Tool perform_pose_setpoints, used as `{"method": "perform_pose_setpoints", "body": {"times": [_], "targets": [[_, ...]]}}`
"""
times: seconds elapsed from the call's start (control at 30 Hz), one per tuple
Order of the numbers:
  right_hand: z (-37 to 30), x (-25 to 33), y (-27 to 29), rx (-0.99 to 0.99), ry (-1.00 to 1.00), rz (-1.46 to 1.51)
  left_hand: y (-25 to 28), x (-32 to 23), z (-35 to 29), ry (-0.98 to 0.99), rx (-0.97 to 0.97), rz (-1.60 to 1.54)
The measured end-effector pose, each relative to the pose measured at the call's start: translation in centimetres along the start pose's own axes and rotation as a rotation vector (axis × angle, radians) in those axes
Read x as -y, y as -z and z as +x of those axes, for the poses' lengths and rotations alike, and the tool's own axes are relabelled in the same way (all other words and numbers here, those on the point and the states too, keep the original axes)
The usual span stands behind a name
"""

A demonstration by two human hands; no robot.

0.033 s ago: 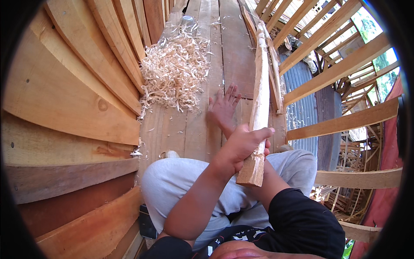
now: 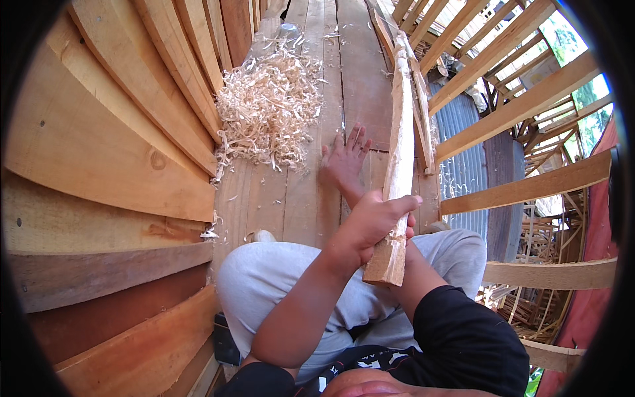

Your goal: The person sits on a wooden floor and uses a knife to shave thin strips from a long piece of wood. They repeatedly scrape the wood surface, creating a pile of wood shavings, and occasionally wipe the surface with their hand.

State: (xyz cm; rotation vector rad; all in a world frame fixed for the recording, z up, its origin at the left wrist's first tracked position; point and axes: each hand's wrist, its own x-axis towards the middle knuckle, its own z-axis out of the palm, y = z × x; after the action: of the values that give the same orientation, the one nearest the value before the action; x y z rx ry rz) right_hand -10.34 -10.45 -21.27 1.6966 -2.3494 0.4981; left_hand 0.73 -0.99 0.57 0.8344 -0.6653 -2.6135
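My left hand [image 2: 385, 221] is wrapped around a long, pale, rough-cut wooden stick [image 2: 401, 126] near its squared near end. The stick slants away from me, its far end up by the boards at the right edge of the plank floor. Passing beneath the stick and the left wrist, my right arm crosses over to the left. My right hand [image 2: 344, 159] rests palm down over the planks with its fingers spread, holding nothing. Just beyond it, to the left, lies a heap of curled wood shavings [image 2: 268, 109].
A plank floor [image 2: 307, 205] runs ahead between a slatted wooden wall [image 2: 99, 139] on the left and open wooden rails [image 2: 522, 192] on the right. Narrow boards [image 2: 423, 112] lie along the right edge. Corrugated metal [image 2: 463, 172] shows beyond the rails. A clear cup-like object [image 2: 288, 30] stands far ahead.
My right hand has shifted slightly, its fingers now a little more spread and farther forward. The left hand and the wooden stick stay in place.
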Motion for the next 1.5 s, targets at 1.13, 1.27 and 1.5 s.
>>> {"method": "perform_pose_setpoints", "body": {"times": [1.13, 1.27, 1.5], "targets": [[3.2, 1.5, 3.1, 0.302, 0.874, 0.546, 0.3, 0.0, 0.1, -0.016, 0.051, 0.002], [-1.5, 0.6, 3.6, 0.624, 1.396, 0.429, 0.2, -0.6, -0.3, 0.018, 0.019, 0.020], [3.0, -0.7, 1.2, 0.518, 1.541, 0.285, -0.1, -0.1, 0.1, -0.018, 0.051, 0.009]]}}
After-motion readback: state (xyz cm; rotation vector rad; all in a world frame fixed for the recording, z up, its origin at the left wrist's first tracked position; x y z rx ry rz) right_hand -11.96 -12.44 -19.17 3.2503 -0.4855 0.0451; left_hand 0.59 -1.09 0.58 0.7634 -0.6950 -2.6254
